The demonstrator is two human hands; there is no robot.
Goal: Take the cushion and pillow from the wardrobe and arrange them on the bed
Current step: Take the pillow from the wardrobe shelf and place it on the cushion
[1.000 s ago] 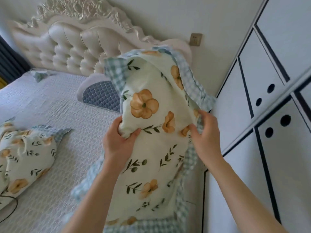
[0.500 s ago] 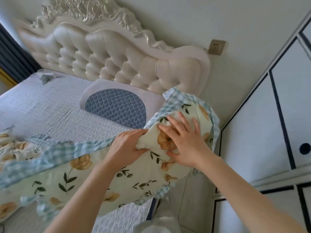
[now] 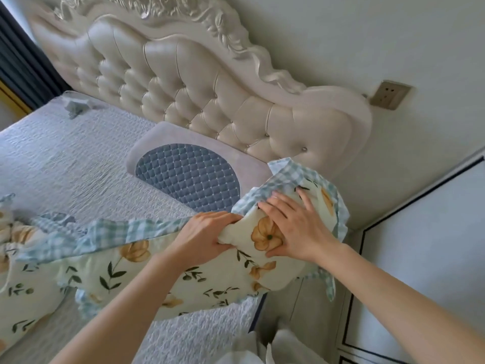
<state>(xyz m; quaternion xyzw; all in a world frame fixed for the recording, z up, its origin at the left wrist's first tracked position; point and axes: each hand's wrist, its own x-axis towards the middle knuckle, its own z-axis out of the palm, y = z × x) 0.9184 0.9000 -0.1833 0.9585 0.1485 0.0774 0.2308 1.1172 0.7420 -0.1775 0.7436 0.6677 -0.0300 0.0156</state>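
A cream pillow (image 3: 210,279) with orange flowers and a blue checked frill lies across the bed's right edge, in front of me. My left hand (image 3: 202,237) grips a fold of its cover near the top. My right hand (image 3: 294,229) presses flat with fingers spread on the pillow's right end. A second pillow (image 3: 23,290) of the same floral print lies at the left on the bed (image 3: 65,164). A flat cushion (image 3: 189,174) with a blue quilted oval rests against the headboard.
The tufted cream headboard (image 3: 210,101) stands behind the bed. White wardrobe doors (image 3: 425,245) with dark trim fill the right. A wall socket (image 3: 389,94) sits above them. A small blue cloth (image 3: 76,107) lies at the bed's far corner. Dark curtains (image 3: 21,67) hang at left.
The pillow came down from upright in the air to lying across the bed's edge. My right hand went from gripping its edge to pressing flat on it.
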